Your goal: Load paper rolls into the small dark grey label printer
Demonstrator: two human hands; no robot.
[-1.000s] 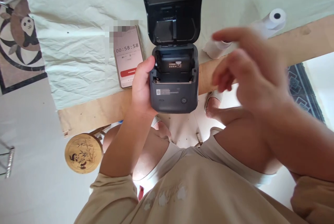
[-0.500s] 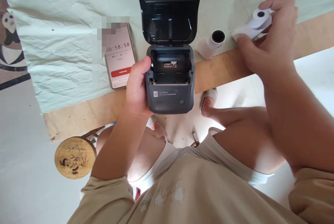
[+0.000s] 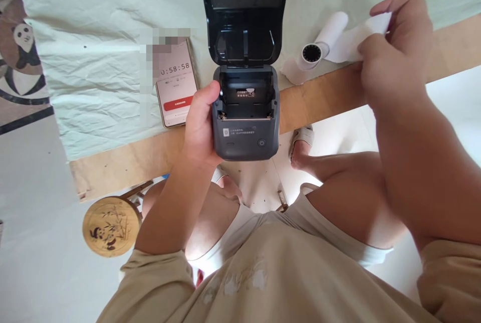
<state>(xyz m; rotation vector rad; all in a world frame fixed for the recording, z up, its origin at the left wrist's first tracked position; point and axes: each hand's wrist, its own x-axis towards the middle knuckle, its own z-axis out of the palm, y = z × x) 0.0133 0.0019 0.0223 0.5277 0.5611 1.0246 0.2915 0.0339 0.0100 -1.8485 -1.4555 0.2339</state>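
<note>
My left hand [image 3: 203,125] is wrapped round the left side of a dark grey label printer [image 3: 246,142], thumb on its upper edge. The printer's black lid [image 3: 245,17] stands swung back, and its paper bay shows no roll inside. Off to the right, my right hand [image 3: 400,44] pinches the loose end of a white paper strip [image 3: 347,44]. The strip runs to a white paper roll [image 3: 332,32] lying on the cloth. Just left of that sits a second roll with a black core [image 3: 311,53], close against it.
A phone [image 3: 176,82] showing a running timer lies left of the printer. A pale green cloth [image 3: 101,62] covers the table, whose bare wooden edge [image 3: 124,172] runs along the front. A round wooden stool [image 3: 111,226] stands below at left.
My right hand has let the white roll down onto the cloth beside the other roll and now holds its loose paper end. The printer stays in my left hand, lid open.
</note>
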